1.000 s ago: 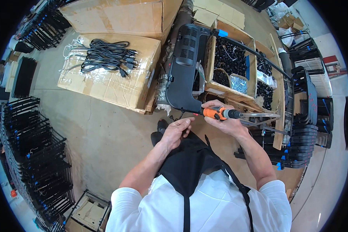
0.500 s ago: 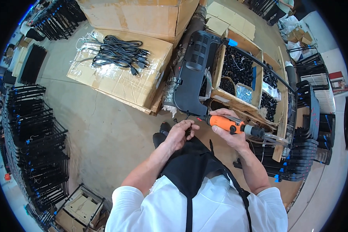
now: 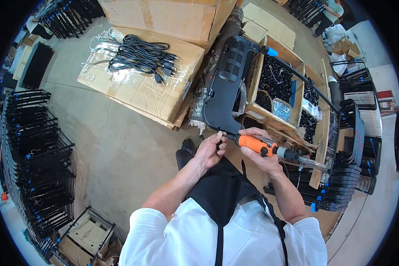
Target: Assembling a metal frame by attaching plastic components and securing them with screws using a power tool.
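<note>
The right hand (image 3: 267, 160) is holding an orange power screwdriver (image 3: 252, 142) in its grip, near the lower end of a black vented housing (image 3: 221, 104); the left hand (image 3: 211, 151) is pinching narrowly beside the bit, contents unclear.

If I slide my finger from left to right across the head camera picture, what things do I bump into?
Tall pile of black frames → black cords → left hand → orange power tool, held in the right hand → white stack.
</note>
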`<action>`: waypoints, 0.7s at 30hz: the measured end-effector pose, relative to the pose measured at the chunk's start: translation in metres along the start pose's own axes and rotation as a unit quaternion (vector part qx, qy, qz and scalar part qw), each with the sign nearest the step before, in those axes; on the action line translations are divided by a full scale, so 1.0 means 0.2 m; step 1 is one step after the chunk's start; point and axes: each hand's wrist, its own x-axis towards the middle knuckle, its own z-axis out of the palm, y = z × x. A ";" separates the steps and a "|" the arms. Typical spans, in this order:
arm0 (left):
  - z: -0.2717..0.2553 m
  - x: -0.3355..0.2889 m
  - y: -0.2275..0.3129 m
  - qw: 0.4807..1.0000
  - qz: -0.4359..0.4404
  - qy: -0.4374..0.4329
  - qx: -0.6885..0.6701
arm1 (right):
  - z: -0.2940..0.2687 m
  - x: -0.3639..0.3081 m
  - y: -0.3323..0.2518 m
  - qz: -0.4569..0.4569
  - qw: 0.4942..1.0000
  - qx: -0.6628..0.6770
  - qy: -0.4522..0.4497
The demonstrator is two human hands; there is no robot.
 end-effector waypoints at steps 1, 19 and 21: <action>-0.01 0.00 0.00 1.000 -0.013 -0.001 0.003 | 0.00 0.01 -0.01 0.007 1.000 -0.002 -0.005; -0.10 -0.06 -0.01 0.982 0.058 0.016 0.177 | 0.15 0.24 -0.08 0.054 0.988 -0.133 -0.054; -0.09 -0.07 0.00 0.983 0.064 0.018 0.172 | 0.15 0.25 -0.07 0.056 0.985 -0.147 -0.073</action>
